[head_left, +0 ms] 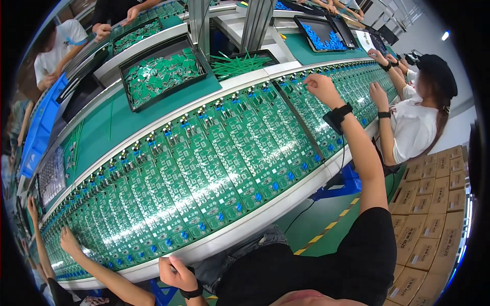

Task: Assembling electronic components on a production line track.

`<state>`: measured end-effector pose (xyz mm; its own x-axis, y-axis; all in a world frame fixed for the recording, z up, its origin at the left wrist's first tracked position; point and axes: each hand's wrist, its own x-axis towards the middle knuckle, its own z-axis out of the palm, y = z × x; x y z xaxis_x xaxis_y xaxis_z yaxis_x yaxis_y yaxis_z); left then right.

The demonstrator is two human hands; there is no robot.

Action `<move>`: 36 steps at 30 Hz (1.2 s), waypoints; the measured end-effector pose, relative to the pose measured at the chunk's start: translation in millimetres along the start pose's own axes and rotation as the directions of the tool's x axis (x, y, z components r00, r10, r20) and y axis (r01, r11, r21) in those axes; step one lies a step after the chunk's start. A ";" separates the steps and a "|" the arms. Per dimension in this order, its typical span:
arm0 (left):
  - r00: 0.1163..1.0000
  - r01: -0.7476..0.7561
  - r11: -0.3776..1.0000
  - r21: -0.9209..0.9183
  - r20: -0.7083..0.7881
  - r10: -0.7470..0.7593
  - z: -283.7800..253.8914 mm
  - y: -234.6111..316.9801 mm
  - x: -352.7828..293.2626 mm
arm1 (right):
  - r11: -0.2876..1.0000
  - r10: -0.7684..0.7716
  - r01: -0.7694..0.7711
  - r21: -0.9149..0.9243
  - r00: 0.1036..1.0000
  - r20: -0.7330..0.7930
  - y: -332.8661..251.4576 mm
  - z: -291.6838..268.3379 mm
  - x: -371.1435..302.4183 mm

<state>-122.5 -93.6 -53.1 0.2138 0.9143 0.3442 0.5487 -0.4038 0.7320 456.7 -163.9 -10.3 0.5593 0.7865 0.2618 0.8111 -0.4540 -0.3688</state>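
Observation:
My right hand [324, 91] reaches over the far side of a long row of green circuit boards [204, 163], to the right of a dark crossbar [298, 117]. Its fingers are curled together in a pinch; anything between them is too small to tell. A black strap [338, 116] with a cord circles that wrist. Low in the picture, my left hand [176, 275] is at the near metal rail [245, 219], fingers curled in and thumb up. Whatever it may hold is hidden. Blue round parts [221, 217] line the boards' near ends, and small upright parts their far ends.
Beyond the boards stand a black tray [133, 108] of small green boards, a pile of thin green strips [240, 65] and a tray of blue parts [321, 38]. Metal posts [199, 28] rise there. Co-workers' hands [70, 240] reach in from both sides. Cartons [429, 204] are stacked right.

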 end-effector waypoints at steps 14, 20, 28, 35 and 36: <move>0.985 0.125 0.992 0.026 -0.125 -0.121 19.6 -4.0 2.5 | 1.000 0.024 -0.023 0.013 0.996 -0.085 3.4 18.9 5.2; 0.986 0.112 0.993 0.029 -0.127 -0.108 21.3 -5.5 2.4 | 0.996 -0.006 0.001 -0.086 0.999 -0.054 4.6 17.6 7.2; 0.988 0.101 0.992 0.071 -0.128 -0.092 23.0 -5.0 1.8 | 0.989 0.000 0.007 -0.149 0.999 0.047 14.5 14.8 25.5; 0.991 0.080 0.996 0.050 -0.116 -0.073 22.8 -5.6 1.5 | 0.992 -0.013 0.013 -0.124 1.000 0.003 15.7 18.2 25.2; 0.992 0.072 0.996 0.047 -0.111 -0.067 22.9 -5.8 1.3 | 0.988 -0.021 0.020 -0.155 1.000 -0.007 15.9 19.2 25.2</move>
<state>-106.9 -89.3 -70.3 0.0860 0.9299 0.3576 0.5999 -0.3349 0.7266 480.3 -143.2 -26.7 0.5434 0.7930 0.2754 0.8386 -0.4980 -0.2207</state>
